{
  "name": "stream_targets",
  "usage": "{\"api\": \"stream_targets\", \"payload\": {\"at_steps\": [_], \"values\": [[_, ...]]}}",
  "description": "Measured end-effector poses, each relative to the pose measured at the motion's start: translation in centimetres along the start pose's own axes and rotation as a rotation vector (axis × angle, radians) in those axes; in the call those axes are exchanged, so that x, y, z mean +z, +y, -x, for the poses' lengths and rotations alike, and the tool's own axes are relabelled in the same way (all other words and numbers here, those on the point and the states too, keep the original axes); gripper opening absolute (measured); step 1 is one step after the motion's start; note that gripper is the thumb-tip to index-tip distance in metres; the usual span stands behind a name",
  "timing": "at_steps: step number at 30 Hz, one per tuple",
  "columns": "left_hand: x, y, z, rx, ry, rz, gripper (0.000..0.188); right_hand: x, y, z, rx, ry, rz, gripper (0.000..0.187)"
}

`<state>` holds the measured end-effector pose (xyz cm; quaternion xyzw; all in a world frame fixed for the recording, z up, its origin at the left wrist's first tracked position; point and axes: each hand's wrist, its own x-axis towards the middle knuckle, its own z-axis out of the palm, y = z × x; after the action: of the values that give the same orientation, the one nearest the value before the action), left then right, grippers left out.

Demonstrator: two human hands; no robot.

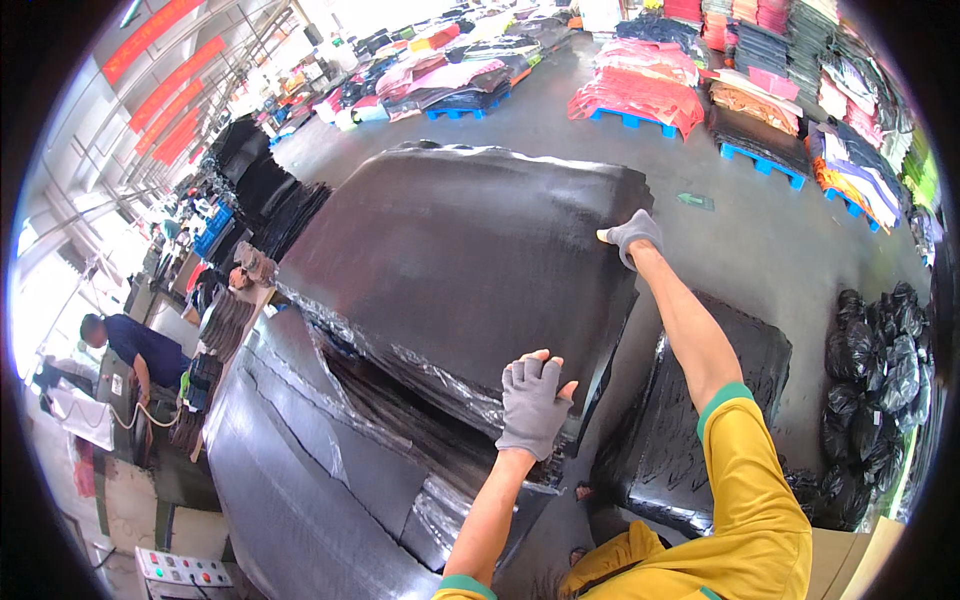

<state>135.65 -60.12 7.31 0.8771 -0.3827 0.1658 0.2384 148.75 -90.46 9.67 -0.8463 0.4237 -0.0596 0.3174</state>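
A thick stack of large black sheets [450, 250] with a smooth, shiny top lies in front of me; they look like rubber or foam. My left hand [535, 408], in a grey fingerless glove, rests flat on the stack near its front right corner, fingers extended and thumb out. At the far right edge is my right hand [634, 236], gloved the same way. Its thumb lies on top while the other fingers wrap over the side and are mostly hidden, so how many sheets it grips cannot be told.
More black sheets [290, 440] lie at the near left. A lower black stack [710, 400] stands to my right, beside black plastic bags [870, 370]. Pallets of coloured sheets [640, 85] line the back. A person [145, 350] works at the left, near a control box [185, 570].
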Motion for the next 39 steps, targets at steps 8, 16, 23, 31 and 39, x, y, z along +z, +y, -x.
{"api": "stream_targets", "payload": {"at_steps": [8, 16, 23, 31, 39], "values": [[0.0, -1.0, -0.2, -0.015, 0.031, 0.161, 0.041, 1.8, 1.8, -6.5, 0.242, -0.059, -0.419, 0.067], [-1.0, -1.7, -0.2, -0.048, 0.061, 0.286, 0.044, 1.8, 3.9, -11.1, 0.082, -0.374, -0.789, 0.089], [-1.8, -2.2, -0.3, -0.212, -0.121, 0.444, 0.052, 0.8, -5.3, -6.4, -0.74, 0.147, 0.17, 0.051], [-6.1, -7.9, -2.1, -0.732, 0.544, 1.36, 0.084, 4.8, -13.8, 15.7, -1.422, 0.026, 0.379, 0.039], [-12.2, -13.3, -8.6, -0.764, 0.68, 0.943, 0.085, 7.0, -14.5, 20.9, -1.545, -0.046, 0.321, 0.037]]}}
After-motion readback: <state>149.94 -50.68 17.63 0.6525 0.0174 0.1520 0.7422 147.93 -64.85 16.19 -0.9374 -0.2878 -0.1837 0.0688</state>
